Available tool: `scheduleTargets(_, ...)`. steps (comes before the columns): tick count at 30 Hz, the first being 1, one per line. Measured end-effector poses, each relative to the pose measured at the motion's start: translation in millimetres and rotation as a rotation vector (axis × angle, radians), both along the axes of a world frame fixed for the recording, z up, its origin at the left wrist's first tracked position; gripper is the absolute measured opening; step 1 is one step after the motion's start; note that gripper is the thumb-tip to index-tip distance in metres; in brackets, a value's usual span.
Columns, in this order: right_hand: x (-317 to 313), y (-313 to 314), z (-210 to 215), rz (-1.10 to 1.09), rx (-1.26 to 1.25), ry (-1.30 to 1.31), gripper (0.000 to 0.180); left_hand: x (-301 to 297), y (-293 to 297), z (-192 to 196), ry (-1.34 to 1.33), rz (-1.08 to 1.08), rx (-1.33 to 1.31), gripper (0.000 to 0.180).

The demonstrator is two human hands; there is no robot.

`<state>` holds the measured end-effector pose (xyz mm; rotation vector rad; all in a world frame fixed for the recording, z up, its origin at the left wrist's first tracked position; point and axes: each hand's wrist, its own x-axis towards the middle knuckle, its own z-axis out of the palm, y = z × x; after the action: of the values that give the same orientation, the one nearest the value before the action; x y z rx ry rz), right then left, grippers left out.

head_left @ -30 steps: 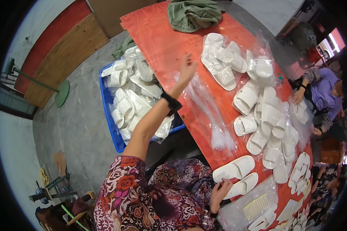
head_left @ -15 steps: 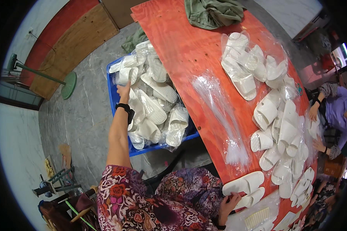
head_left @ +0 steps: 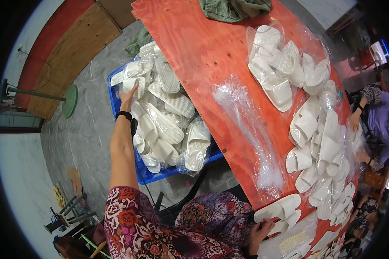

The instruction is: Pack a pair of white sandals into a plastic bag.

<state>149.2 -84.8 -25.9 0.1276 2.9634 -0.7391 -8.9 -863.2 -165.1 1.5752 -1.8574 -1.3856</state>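
At the left, my left hand (head_left: 128,95) grips the near end of a white slipper (head_left: 134,86) that lies on a heap in a blue bin (head_left: 113,103). Around it are more white slippers in clear bags, some with textured soles up. My right hand (head_left: 262,229) is at the table's near edge, its fingers curled against the near side of a pair of unbagged white slippers (head_left: 281,208). What its fingertips hold, if anything, is hidden. Flat clear plastic bags (head_left: 294,235) lie just right of that hand.
Bagged slippers (head_left: 324,142) are piled along the right side of the red table (head_left: 194,56). A bundle of clear plastic (head_left: 246,125) stretches across its middle. Green cloth (head_left: 235,8) sits at the far end. A co-worker in purple (head_left: 379,116) reaches in from the right.
The whole view has shifted a little. My left hand remains on the same slipper in the bin, and my right hand stays beside the pair on the table.
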Motion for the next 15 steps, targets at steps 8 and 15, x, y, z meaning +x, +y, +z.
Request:
scheduleTargets(8, 1, 2, 3, -0.038, 0.012, -0.053, 0.032, -7, 34, 42, 0.006, -0.017, 0.24, 0.12)
scheduleTargets(15, -1, -1, 3, -0.038, -0.035, -0.057, 0.031, -3, -7, -15, -0.03, 0.145, 0.195, 0.101)
